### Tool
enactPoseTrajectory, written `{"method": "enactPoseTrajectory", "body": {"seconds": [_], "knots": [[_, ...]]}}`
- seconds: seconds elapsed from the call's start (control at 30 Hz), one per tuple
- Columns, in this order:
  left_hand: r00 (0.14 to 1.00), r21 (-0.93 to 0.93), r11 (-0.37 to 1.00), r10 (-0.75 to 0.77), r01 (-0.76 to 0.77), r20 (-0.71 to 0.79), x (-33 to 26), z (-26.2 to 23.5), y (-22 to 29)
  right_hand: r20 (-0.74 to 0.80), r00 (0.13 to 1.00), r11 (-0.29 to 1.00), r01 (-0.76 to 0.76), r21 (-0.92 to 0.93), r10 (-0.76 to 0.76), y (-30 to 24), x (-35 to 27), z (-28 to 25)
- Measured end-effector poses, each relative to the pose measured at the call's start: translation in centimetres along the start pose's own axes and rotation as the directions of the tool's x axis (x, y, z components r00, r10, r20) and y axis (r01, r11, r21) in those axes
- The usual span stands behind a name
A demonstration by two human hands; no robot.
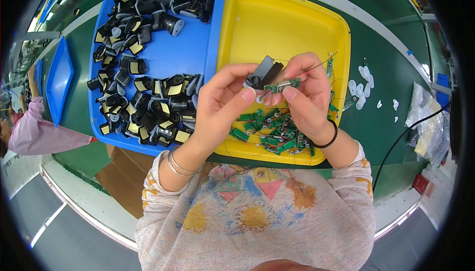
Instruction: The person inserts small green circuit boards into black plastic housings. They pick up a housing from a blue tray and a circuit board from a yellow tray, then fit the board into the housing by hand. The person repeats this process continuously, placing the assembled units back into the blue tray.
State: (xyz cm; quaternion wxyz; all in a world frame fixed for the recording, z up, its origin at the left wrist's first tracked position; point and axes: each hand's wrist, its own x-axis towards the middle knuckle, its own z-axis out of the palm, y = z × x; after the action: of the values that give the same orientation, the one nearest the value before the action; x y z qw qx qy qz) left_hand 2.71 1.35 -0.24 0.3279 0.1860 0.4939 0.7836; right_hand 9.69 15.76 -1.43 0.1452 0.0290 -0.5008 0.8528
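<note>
Over the yellow tray, my left hand is closed on a black plastic housing, tilted up between thumb and fingers. My right hand pinches a small green circuit board right beside the housing. A thin dark wire sticks out past the right fingers. The board and the housing almost meet; whether they touch I cannot tell. Below both hands, a heap of green circuit boards with wires and small round parts lies in the yellow tray.
At left a blue tray holds many black housings with cream pads. White plastic pieces, clear bags and a black cable lie on the right of the green table. A person in pink sits far left, near another blue tray.
</note>
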Motion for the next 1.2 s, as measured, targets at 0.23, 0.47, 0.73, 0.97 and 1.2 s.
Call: {"method": "enactPoseTrajectory", "body": {"seconds": [0.23,0.47,0.73,0.97,1.2], "knots": [[0.991,-0.024,0.998,0.056,-0.054,0.124,-0.1,-1.0,-0.5,0.136,0.936,0.887,0.351,-0.301,-0.324,0.1,-0.3,-0.4],[0.988,0.02,0.993,0.117,-0.12,0.099,0.0,-1.3,-0.8,0.246,0.881,0.672,0.468,-0.574,-0.404,-0.4,-0.1,-0.8],[0.987,0.144,0.976,0.161,-0.161,0.009,-0.3,-0.9,-0.7,0.325,0.885,0.477,0.456,-0.751,-0.334,-1.9,0.1,-0.1],[0.983,0.265,0.947,0.183,-0.181,0.017,-0.3,-1.0,-0.5,0.346,0.844,0.401,0.507,-0.763,-0.409,-1.7,0.1,0.1],[0.981,0.258,0.948,0.194,-0.185,-0.008,-0.3,-0.8,-0.7,0.405,0.818,0.389,0.558,-0.733,-0.409,-1.5,0.1,-0.1]]}}
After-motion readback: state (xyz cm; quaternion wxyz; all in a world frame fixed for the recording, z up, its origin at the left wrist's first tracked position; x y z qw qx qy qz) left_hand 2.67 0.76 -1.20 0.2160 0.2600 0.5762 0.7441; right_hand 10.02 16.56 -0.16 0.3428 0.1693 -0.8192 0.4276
